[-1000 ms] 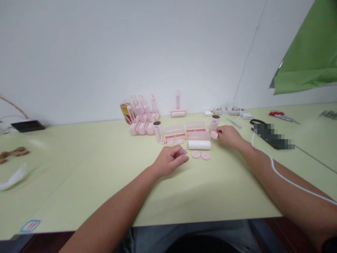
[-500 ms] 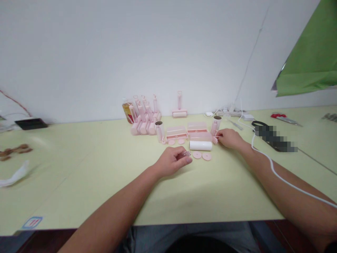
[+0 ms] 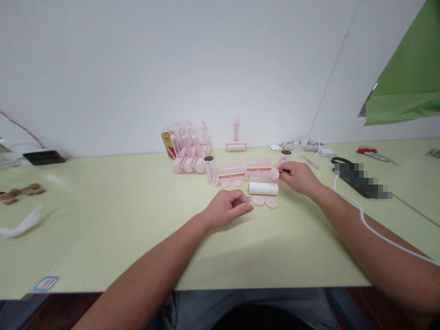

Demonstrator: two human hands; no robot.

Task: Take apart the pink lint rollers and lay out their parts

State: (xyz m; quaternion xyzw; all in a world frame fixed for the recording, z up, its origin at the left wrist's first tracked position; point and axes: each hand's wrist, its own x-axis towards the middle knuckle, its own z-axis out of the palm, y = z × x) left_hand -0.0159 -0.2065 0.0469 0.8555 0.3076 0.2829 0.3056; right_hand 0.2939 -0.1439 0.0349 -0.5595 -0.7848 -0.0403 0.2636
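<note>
My left hand (image 3: 227,208) rests low over the table, its fingers closed on a small clear plastic piece (image 3: 246,199). Just beyond its fingertips lie two flat pink discs (image 3: 271,203) and a white roll (image 3: 263,189). My right hand (image 3: 298,177) is closed in a pinch at the right end of a pink see-through cover (image 3: 258,176). From its fingertips shows a pink round piece (image 3: 274,174) with a thin rod; the fingers partly hide it. An open pink case (image 3: 232,177) lies to the left, with more pink discs in front. A pink handle tube (image 3: 209,172) stands beside that case.
Several assembled pink lint rollers (image 3: 188,162) stand at the back left beside a bottle (image 3: 168,143); another lint roller (image 3: 236,145) leans at the wall. A white cable (image 3: 360,213) crosses my right forearm. Red-handled scissors (image 3: 367,151) and a black strap (image 3: 340,161) lie right.
My right hand has moved slightly left and up, carrying the pink round piece from beside the cover to its right end. My left hand keeps its grip on the clear piece.
</note>
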